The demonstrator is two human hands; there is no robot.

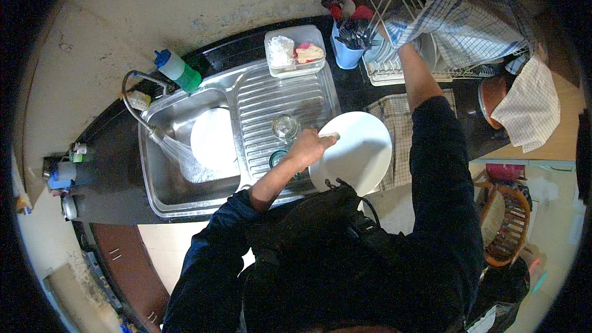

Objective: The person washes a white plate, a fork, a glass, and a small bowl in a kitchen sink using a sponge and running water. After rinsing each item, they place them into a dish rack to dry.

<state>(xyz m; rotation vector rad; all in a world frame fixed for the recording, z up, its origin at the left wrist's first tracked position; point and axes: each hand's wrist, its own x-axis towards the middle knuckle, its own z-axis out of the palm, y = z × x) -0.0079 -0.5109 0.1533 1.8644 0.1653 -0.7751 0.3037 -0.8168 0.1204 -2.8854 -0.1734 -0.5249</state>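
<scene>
My left hand (pixel 312 147) is closed on the rim of a large white plate (pixel 354 154), thumb over its upper face. The plate is held beside the ridged steel drainboard (pixel 253 111). A small clear glass dish (pixel 285 127) and a green-rimmed glass piece (pixel 277 158) are on the drainboard by my left wrist. My right hand (pixel 401 45) reaches into the white dish rack (pixel 385 77), where several plates stand; a checked cloth and the rack hide its fingers. Another white plate (pixel 214 139) lies in the sink (pixel 166 191), beside spray from the running tap (pixel 155 132).
At the back stand a green soap bottle (pixel 180 71), a clear tub (pixel 295 71) with white and pink items, and a blue cutlery holder (pixel 347 55). A checked cloth (pixel 394 126) lies on the counter. A cloth-covered brown pot (pixel 492 95) is to the right.
</scene>
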